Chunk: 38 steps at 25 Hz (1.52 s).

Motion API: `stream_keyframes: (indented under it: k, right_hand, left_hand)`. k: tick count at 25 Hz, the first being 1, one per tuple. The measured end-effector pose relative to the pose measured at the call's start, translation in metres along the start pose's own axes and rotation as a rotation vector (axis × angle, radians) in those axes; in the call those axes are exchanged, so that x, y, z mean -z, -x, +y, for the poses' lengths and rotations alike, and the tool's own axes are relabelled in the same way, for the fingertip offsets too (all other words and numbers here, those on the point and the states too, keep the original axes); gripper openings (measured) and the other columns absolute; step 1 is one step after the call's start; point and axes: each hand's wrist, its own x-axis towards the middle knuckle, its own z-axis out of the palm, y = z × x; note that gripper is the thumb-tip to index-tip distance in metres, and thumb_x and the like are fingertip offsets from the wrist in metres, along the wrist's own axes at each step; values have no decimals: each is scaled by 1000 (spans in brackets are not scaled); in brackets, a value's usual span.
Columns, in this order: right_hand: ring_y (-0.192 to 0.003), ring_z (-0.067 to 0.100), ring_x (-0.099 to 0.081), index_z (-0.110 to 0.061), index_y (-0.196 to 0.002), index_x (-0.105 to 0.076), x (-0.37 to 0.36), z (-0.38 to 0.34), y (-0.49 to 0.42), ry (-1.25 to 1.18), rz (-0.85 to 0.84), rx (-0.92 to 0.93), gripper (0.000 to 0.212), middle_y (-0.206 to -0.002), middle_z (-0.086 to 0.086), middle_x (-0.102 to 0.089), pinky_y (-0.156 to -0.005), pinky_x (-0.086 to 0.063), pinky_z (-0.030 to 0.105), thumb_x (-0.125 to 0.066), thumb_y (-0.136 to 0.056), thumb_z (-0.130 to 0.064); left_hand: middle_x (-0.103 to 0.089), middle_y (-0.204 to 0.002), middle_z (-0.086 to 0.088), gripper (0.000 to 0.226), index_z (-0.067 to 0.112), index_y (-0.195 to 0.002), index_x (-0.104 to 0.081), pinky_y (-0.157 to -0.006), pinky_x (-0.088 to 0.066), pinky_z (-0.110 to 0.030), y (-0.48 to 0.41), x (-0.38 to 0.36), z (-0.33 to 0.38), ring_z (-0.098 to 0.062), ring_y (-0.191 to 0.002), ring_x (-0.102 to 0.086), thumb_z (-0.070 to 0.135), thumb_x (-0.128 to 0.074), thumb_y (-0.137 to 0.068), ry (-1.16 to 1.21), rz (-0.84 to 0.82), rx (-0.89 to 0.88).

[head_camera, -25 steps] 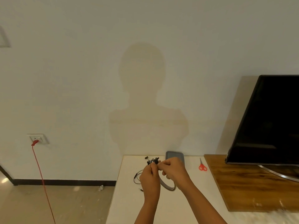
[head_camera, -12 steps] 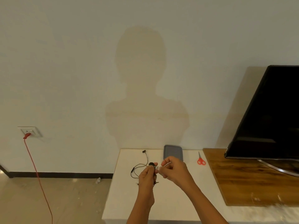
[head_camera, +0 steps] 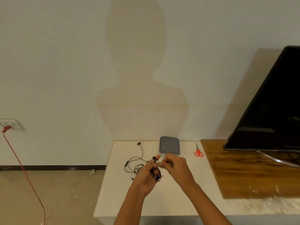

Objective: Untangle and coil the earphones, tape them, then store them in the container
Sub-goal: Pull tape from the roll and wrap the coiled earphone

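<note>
A small coiled bundle of black earphones (head_camera: 156, 173) is held above the white table (head_camera: 170, 197), with my left hand (head_camera: 145, 175) shut on it. My right hand (head_camera: 176, 166) is just to its right, fingers pinched on a small pale strip of tape (head_camera: 159, 163) that touches the top of the bundle. A second black earphone cable (head_camera: 141, 153) lies loose on the table left of my hands, its earbud (head_camera: 138, 143) near the far edge. The grey container (head_camera: 169, 145) sits at the back of the table, beyond my hands.
Red scissors (head_camera: 198, 151) lie right of the container. A wooden board (head_camera: 243, 172) carrying a black TV (head_camera: 272, 111) fills the table's right side. To the left is floor, with a red cord (head_camera: 24, 172) hanging from a wall socket.
Both hands have come lower and nearer to me. The right hand now pinches the tape against the bundle. The loose cable lies stretched out on the table.
</note>
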Motion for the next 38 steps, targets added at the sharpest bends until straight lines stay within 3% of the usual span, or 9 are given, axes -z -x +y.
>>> stream_keyframes:
  k: [5, 7, 9, 13, 17, 21, 25, 31, 38]
  right_hand:
    - [-71, 4, -62, -14, -79, -68, 1, 23, -15, 55, -53, 83, 8, -76, -7, -67, -70, -51, 16, -66, -86, -18]
    - [-78, 7, -62, -14, -88, -69, 3, 37, -19, 87, -98, 115, 9, -85, -4, -68, -74, -52, 16, -61, -88, -17]
    - [-84, 8, -62, -18, -95, -70, 2, 53, -24, 97, -125, 106, 13, -92, -3, -67, -76, -53, 20, -59, -89, -17]
    - [-92, -4, -59, -24, -108, -69, -9, 72, -28, 60, -141, 148, 30, -99, -5, -64, -81, -48, 8, -55, -89, -7]
    - [-89, 4, -60, -24, -105, -73, -29, 89, -34, 79, -109, 192, 28, -100, -5, -63, -78, -51, 16, -58, -88, -7]
    - [-87, 12, -63, -30, -100, -74, -43, 102, -34, 205, -40, 250, 24, -104, -5, -64, -75, -54, 38, -59, -87, -16]
    - [-70, 10, -59, -26, -102, -73, -38, 98, -30, 296, -1, 339, 28, -102, -2, -64, -73, -50, 32, -59, -83, -10]
    - [-68, 12, -59, -25, -100, -74, -40, 97, -32, 373, 30, 344, 30, -99, -1, -64, -69, -50, 31, -68, -78, -5]
    - [-72, 16, -63, -27, -94, -73, -40, 94, -25, 559, 79, 432, 41, -91, -2, -67, -59, -53, 29, -85, -61, -6]
  left_hand:
    - [-59, -74, -2, 28, 4, -117, -61, -62, -49, -21, -23, 10, 0, -8, -59, -55, 18, -42, -101, -71, -11, -9]
    - [-62, -78, -4, 27, 4, -116, -62, -64, -52, -21, -30, 15, -1, -10, -64, -60, 17, -44, -100, -63, -29, 10]
    - [-63, -77, -4, 26, 5, -115, -62, -64, -53, -21, -38, 21, -1, -11, -65, -61, 16, -45, -100, -62, -47, 45]
    - [-61, -73, -2, 25, 8, -111, -67, -60, -53, -20, -55, 24, -9, -9, -62, -58, 16, -47, -99, -16, -41, 118]
    - [-58, -70, 0, 22, 10, -107, -69, -57, -51, -17, -68, 23, -21, -6, -56, -56, 19, -53, -95, -6, 16, 131]
    - [-62, -73, -2, 26, 11, -115, -66, -60, -52, -20, -70, 29, -28, -9, -64, -60, 17, -46, -99, -26, -4, 138]
    - [-71, -101, -13, 27, 9, -117, -67, -73, -55, -30, -74, 37, -29, -21, -97, -69, 18, -49, -98, -170, 10, 138]
    - [-74, -94, -17, 19, 1, -101, -69, -68, -58, -25, -71, 31, -37, -24, -85, -73, 15, -60, -93, -233, 177, -40]
    - [-71, -83, -21, 21, -5, -82, -73, -83, -56, -35, -81, 26, -37, -25, -75, -67, 15, -64, -83, -399, 334, -42]
